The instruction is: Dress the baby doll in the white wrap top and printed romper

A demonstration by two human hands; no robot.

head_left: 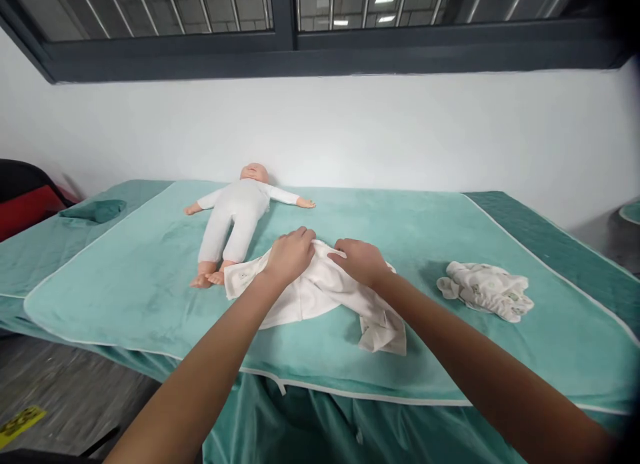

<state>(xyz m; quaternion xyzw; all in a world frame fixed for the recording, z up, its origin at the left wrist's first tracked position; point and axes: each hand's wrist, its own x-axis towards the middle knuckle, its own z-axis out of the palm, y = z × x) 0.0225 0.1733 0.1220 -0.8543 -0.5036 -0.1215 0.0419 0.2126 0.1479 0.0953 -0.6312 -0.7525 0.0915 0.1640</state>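
A white baby shirt (313,291) with long sleeves lies partly spread on the green bed cover, its upper edge lifted between my hands. My left hand (294,254) is closed on that edge left of the middle. A short way to the right, my right hand (361,261) pinches the same edge. One sleeve reaches left to the feet of a baby doll (237,214), the other hangs toward the front right. The doll lies on its back in a white bodysuit, arms spread, head near the wall.
A crumpled white printed baby garment (487,291) rests on the bed cover (150,284) at the right. The white wall (350,131) and a dark window frame (325,51) stand behind the bed. At the far left is a red and black object (27,207).
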